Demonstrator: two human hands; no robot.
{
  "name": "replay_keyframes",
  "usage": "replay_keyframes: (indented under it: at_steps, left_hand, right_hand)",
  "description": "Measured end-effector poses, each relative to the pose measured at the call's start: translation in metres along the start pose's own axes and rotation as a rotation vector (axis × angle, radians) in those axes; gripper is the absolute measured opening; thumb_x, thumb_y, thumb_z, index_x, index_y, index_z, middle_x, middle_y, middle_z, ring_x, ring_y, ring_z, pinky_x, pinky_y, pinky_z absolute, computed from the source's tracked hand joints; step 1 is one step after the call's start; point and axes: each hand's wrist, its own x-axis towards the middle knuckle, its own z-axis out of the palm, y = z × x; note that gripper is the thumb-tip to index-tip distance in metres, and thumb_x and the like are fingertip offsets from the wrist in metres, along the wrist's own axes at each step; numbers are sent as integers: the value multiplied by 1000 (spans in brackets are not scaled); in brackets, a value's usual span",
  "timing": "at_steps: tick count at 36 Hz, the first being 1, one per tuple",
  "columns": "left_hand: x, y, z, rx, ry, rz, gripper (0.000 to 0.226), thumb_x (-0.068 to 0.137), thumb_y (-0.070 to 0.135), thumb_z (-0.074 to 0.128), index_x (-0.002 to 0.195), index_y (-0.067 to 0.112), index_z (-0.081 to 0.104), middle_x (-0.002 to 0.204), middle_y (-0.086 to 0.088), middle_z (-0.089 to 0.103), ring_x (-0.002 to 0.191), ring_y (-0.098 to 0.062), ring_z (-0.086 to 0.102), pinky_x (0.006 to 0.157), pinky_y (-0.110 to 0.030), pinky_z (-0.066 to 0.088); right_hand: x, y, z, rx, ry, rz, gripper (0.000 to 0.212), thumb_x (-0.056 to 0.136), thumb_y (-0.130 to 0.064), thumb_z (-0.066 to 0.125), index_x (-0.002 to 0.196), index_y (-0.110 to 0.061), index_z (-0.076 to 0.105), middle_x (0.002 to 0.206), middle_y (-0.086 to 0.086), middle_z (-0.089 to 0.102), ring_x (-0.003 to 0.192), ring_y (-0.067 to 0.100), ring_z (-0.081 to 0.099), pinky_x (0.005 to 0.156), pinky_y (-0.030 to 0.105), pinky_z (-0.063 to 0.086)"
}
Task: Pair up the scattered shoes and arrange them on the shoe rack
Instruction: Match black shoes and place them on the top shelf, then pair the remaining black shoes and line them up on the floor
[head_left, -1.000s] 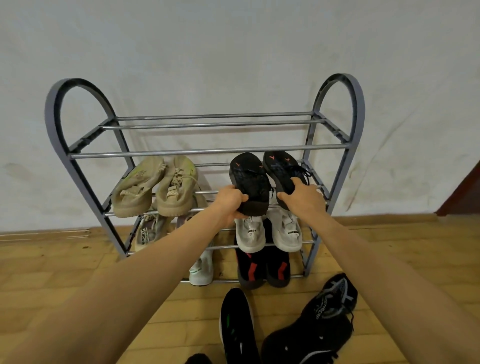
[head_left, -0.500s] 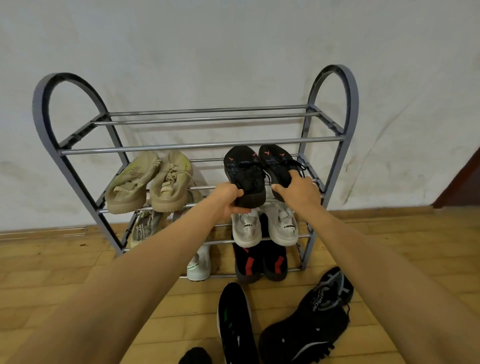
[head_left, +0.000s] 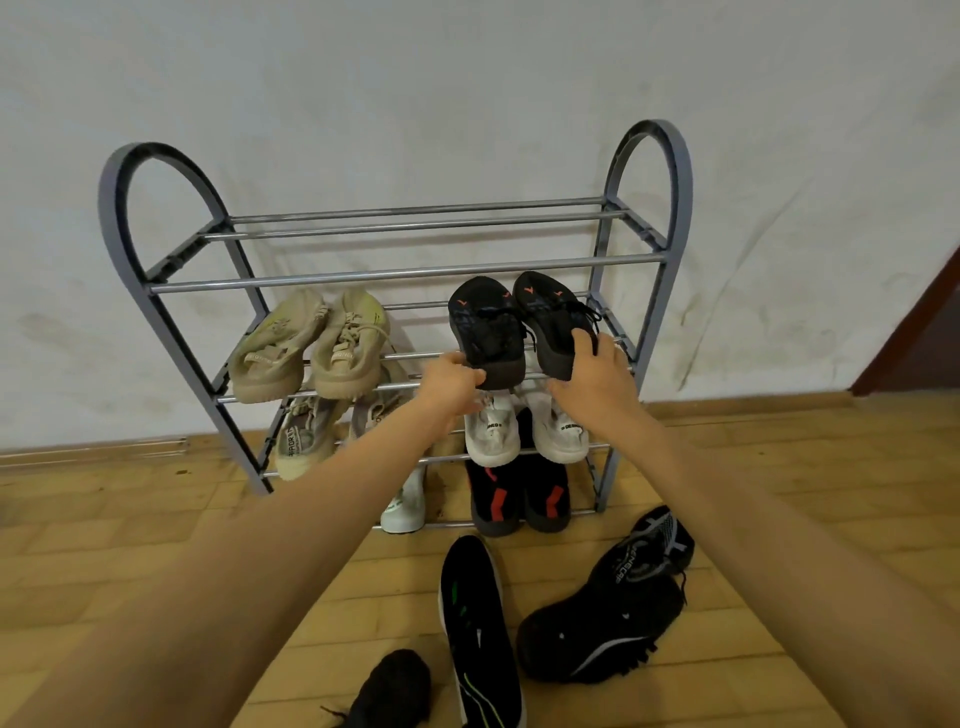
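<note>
On the second shelf of the shoe rack (head_left: 363, 275), at its right end, a black pair with small orange marks lies toes to the wall, heels over the front rail. The left hand (head_left: 452, 382) has its fingers curled round the heel of the inner black shoe (head_left: 485, 327). The right hand (head_left: 592, 374) grips the heel of the outer black shoe (head_left: 550, 317), its fingers hooked over the back rim.

These look like light trainers, with soft fabric uppers and a thick, fairly stiff sole. The heel is probably the best place to hold them, since it is firm enough to push and steer by without crushing the top. Loose laces trail from the outer shoe and could snag on a rail. The shelf is only thin bars, so each sole needs to bridge two of them or it will tip through.

Some writing can be made out. The white pair (head_left: 493, 436) on the shelf below carries black letters that seem to be part of "DESIGNED". The beige pair (head_left: 343, 343) has lettered straps too small to read. On the floor, a black mesh shoe (head_left: 618, 608) bears a printed band I cannot read with confidence. Beside it lies a black shoe with green marks (head_left: 475, 623), not yet racked.
</note>
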Motion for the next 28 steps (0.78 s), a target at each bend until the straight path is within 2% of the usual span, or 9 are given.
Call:
replay_keyframes:
  at_steps: [2, 4, 6, 8, 11, 15, 20, 25, 28]
  left_hand:
    - [-19, -9, 1, 158, 24, 91, 39, 91, 4, 55, 129, 3, 47, 101, -11, 58, 85, -25, 58, 89, -44, 51]
    - [-39, -24, 3, 373, 6, 182, 44, 90, 10, 57, 132, 8, 44, 118, -13, 54, 101, -28, 58, 89, -40, 49]
    - [-56, -48, 3, 599, -38, 262, 49, 90, 13, 57, 137, 12, 41, 137, -13, 41, 117, -30, 52, 92, -34, 45]
    - [-70, -77, 1, 794, -82, 342, 50, 89, 15, 57, 137, 13, 42, 141, -12, 36, 125, -30, 45, 100, -33, 42]
    - [-86, -118, -5, 1036, -146, 387, 46, 89, 19, 57, 134, 16, 46, 138, -10, 37, 129, -31, 39, 103, -42, 41]
    - [-95, -167, -9, 1290, -251, 359, 46, 90, 16, 51, 136, 15, 44, 142, -11, 33, 133, -31, 34, 102, -43, 41]
    - [-87, -222, -1, 1353, -364, 244, 51, 92, 23, 52, 140, 16, 36, 144, -12, 30, 130, -32, 35, 102, -42, 40]
    - [-77, -275, 7, 1299, -413, 112, 51, 94, 29, 50, 140, 14, 34, 144, -14, 31, 128, -34, 39, 102, -44, 40]
    - [-75, -305, 10, 1239, -458, 29, 56, 95, 37, 48, 143, 15, 30, 143, -14, 33, 128, -36, 38, 101, -45, 42]
  right_hand:
    - [-21, 0, -2, -45, 55, -70, 64, 92, -30, 56, 145, -10, 27, 146, 20, 29, 132, 39, 30, 106, 45, 33]
    - [-45, 1, -4, -93, 76, -148, 59, 93, -28, 53, 144, -10, 30, 146, 17, 32, 134, 35, 30, 108, 43, 32]
    - [-71, 7, -1, -132, 100, -229, 51, 93, -25, 51, 140, -9, 37, 141, 15, 39, 131, 33, 36, 106, 42, 35]
    - [-97, 16, 7, -177, 103, -301, 45, 90, -21, 54, 133, -8, 46, 134, 15, 47, 125, 33, 43, 102, 42, 39]
    - [-132, 37, 31, -225, 45, -400, 41, 82, -15, 63, 122, -5, 57, 124, 17, 56, 118, 37, 52, 97, 47, 44]
    - [-165, 70, 73, -294, -102, -440, 36, 76, -12, 67, 112, -6, 63, 114, 15, 61, 111, 37, 58, 93, 48, 48]
    - [-182, 97, 116, -331, -442, -317, 43, 96, -28, 47, 135, -12, 41, 138, 8, 39, 133, 29, 33, 108, 37, 29]
    - [-189, 108, 163, -315, -623, -213, 54, 95, -29, 50, 142, -12, 32, 143, 11, 35, 135, 30, 30, 109, 39, 32]
    - [-192, 111, 190, -368, -682, -172, 62, 94, -28, 50, 147, -14, 21, 150, 13, 24, 140, 33, 22, 111, 42, 29]
